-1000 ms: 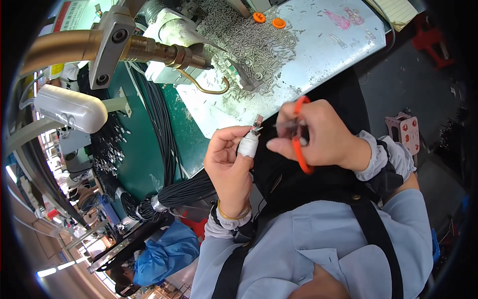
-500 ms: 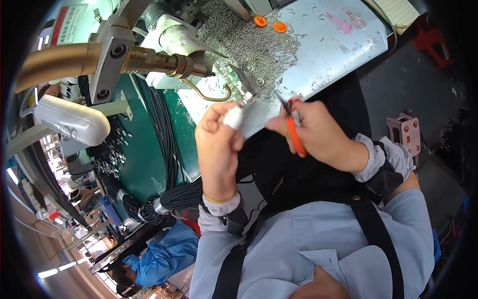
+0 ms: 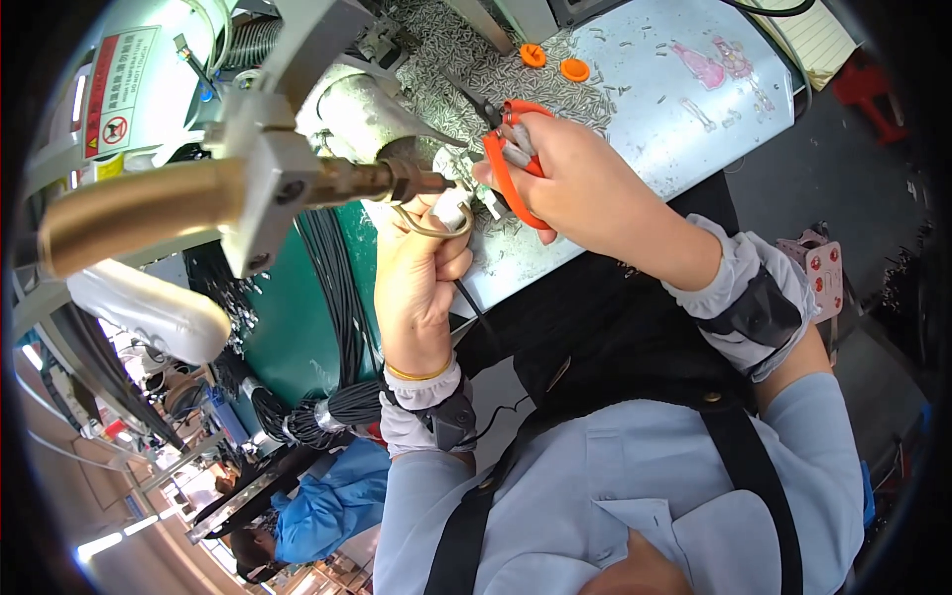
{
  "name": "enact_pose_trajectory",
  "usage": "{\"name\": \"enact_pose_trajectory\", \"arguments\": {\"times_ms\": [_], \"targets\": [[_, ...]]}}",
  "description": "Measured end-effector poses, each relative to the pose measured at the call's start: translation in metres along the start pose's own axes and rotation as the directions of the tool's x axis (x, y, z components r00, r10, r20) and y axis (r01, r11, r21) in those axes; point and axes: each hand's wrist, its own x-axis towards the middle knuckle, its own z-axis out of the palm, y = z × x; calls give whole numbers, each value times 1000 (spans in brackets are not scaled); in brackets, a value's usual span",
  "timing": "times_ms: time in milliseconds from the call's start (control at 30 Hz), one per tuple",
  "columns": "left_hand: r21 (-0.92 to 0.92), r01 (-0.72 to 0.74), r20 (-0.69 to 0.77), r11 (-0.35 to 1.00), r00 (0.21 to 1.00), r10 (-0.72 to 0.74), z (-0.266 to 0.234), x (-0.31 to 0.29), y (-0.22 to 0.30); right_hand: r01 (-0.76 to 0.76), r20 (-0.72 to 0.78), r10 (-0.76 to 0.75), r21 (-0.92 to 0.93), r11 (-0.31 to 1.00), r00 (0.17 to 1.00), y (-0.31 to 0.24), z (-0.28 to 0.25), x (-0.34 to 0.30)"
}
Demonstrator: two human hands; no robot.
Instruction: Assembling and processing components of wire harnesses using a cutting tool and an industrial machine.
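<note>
While the metal plate [image 3: 645,109] lies strewn with silvery pellets [image 3: 436,45], the work has just moved up to the machine [image 3: 362,109] – now near its brass tube [image 3: 149,213]. Right hand [image 3: 585,183]: gripping orange-handled snips [image 3: 502,178], above the pellets. Left hand [image 3: 412,283]: pinching a black cable [image 3: 470,299], its end by the tube's tip, partly hidden. Lettering: red-and-white warning label [image 3: 121,84] – no brand made out.
</note>
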Motion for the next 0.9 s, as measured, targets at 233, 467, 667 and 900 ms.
{"name": "enact_pose_trajectory", "arguments": {"times_ms": [233,467,667,900], "targets": [[18,-67,-24,998,997,67,1,-5,-1,42,1,-42,36,998,999,1,3,0],[1,-93,-18,996,996,93,1,-2,-3,10,-6,-10,10,1000,1000,1,4,-2],[-4,-91,98,996,991,91,0,-12,1,76,-13,-76,109,991,997,0,6,-8],[360,-279,-76,890,942,327,-81,-29,21,24,26,-35,321,947,999,-10,-22,-38]]}}
